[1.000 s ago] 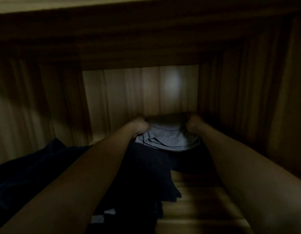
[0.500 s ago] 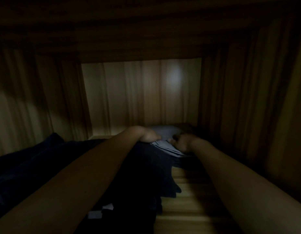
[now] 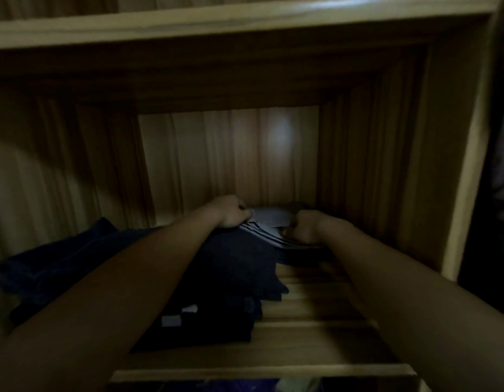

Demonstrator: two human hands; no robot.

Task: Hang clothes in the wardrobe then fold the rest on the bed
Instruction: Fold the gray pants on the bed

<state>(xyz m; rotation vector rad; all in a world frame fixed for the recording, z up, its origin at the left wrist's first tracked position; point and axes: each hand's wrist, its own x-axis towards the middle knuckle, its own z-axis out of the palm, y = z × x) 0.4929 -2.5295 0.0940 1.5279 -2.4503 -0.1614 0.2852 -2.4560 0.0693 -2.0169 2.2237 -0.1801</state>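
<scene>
Both my arms reach deep into a dim wooden wardrobe compartment [image 3: 316, 329]. At its back lies a folded light grey-blue garment [image 3: 269, 222] with several layered edges. My left hand [image 3: 231, 213] grips the garment's left edge with curled fingers. Curled into a fist, my right hand [image 3: 301, 229] grips its right front edge. The garment rests partly on a dark navy folded pile [image 3: 239, 267] in front of it.
More dark clothes [image 3: 55, 267] are heaped on the left of the shelf, one with pale labels [image 3: 178, 316]. The shelf's front edge [image 3: 259, 373] is near me. A shelf board [image 3: 245, 21] runs overhead, and the right side panel [image 3: 465, 171] stands close.
My hands have drawn closer together on the grey garment and pulled it slightly toward me. The view has backed out, showing the shelf's front edge and the board above.
</scene>
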